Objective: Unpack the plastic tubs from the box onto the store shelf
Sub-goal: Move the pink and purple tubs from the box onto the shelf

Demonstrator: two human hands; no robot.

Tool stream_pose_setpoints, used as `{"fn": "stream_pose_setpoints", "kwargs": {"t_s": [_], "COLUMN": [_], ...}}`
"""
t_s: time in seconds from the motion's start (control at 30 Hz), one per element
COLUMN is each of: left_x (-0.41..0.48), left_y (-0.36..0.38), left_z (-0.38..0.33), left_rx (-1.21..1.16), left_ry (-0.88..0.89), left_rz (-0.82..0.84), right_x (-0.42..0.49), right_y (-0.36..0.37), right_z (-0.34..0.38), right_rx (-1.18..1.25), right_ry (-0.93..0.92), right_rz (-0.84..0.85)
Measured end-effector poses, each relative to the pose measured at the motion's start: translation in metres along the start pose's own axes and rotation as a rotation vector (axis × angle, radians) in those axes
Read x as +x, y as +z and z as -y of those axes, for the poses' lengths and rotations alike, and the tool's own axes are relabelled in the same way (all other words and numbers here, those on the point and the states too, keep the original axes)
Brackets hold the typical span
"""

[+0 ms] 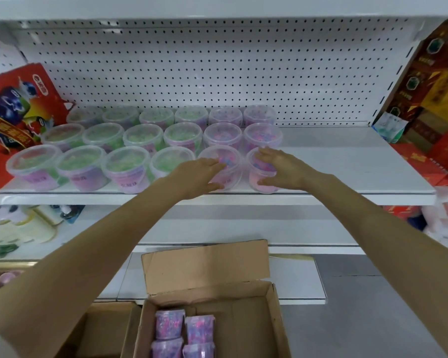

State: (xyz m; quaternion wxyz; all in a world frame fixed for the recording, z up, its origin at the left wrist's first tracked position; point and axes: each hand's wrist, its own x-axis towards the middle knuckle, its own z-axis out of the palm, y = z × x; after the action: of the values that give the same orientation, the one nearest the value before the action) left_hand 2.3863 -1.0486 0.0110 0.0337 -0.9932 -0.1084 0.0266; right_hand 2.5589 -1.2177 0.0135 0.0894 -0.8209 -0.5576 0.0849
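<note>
Three rows of clear plastic tubs (126,166) with lids stand on the white shelf (347,174); the left ones hold green filling, the right ones pink and blue. My left hand (199,174) holds the front-row pink tub (229,161), fingers over its lid and thumb low on its side. My right hand (282,167) grips the rightmost front tub (258,178) the same way. Both tubs stand on the shelf near its front edge. Below, an open cardboard box (246,321) holds several more pink-blue tubs (170,324).
A red printed carton (13,104) leans at the shelf's left end. Red and gold boxes (429,86) are stacked at the right. White pegboard (204,68) backs the shelf. Bare shelf lies right of the tubs. A lower shelf (18,228) at the left holds pale goods.
</note>
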Motion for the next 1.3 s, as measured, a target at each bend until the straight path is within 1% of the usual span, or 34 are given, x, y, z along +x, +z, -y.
{"fn": "stream_pose_setpoints", "kwargs": {"t_s": [0.1,0.17,0.3,0.37,0.43,0.57,0.73,0.87,0.93,1.0,1.1,1.2,1.3], "left_x": [-0.02,-0.033,-0.062,-0.078,-0.095,-0.135,-0.195,-0.247,-0.272,-0.293,-0.314,-0.323,-0.325], "left_y": [0.001,0.003,0.018,0.032,0.051,0.112,0.218,0.303,0.348,0.387,0.432,0.469,0.493], "left_z": [-0.002,-0.003,-0.003,-0.006,-0.009,-0.015,-0.023,-0.034,-0.04,-0.046,-0.053,-0.059,-0.063], "left_rx": [0.067,0.094,0.104,0.075,0.045,-0.067,-0.216,-0.33,-0.402,-0.466,-0.526,-0.563,-0.607], "left_ry": [0.057,0.064,0.086,0.082,0.051,-0.033,-0.157,-0.307,-0.364,-0.419,-0.508,-0.595,-0.633], "left_rz": [-0.049,-0.078,-0.117,-0.106,-0.054,0.075,0.343,0.501,0.581,0.627,0.634,0.635,0.612], "right_x": [-0.02,-0.032,-0.053,-0.061,-0.068,-0.077,-0.096,-0.126,-0.142,-0.157,-0.173,-0.182,-0.187], "right_y": [0.007,0.012,0.031,0.045,0.065,0.128,0.241,0.335,0.385,0.435,0.495,0.532,0.554], "right_z": [0.02,0.033,0.06,0.073,0.084,0.103,0.125,0.137,0.139,0.139,0.14,0.139,0.139], "right_rx": [-0.072,-0.135,-0.114,-0.103,-0.074,-0.009,0.126,0.26,0.306,0.347,0.412,0.483,0.539], "right_ry": [-0.04,-0.049,-0.026,-0.016,-0.001,0.019,0.074,0.11,0.144,0.201,0.278,0.328,0.344], "right_rz": [-0.009,0.001,0.01,0.028,0.084,0.262,0.536,0.764,0.831,0.854,0.865,0.817,0.751]}}
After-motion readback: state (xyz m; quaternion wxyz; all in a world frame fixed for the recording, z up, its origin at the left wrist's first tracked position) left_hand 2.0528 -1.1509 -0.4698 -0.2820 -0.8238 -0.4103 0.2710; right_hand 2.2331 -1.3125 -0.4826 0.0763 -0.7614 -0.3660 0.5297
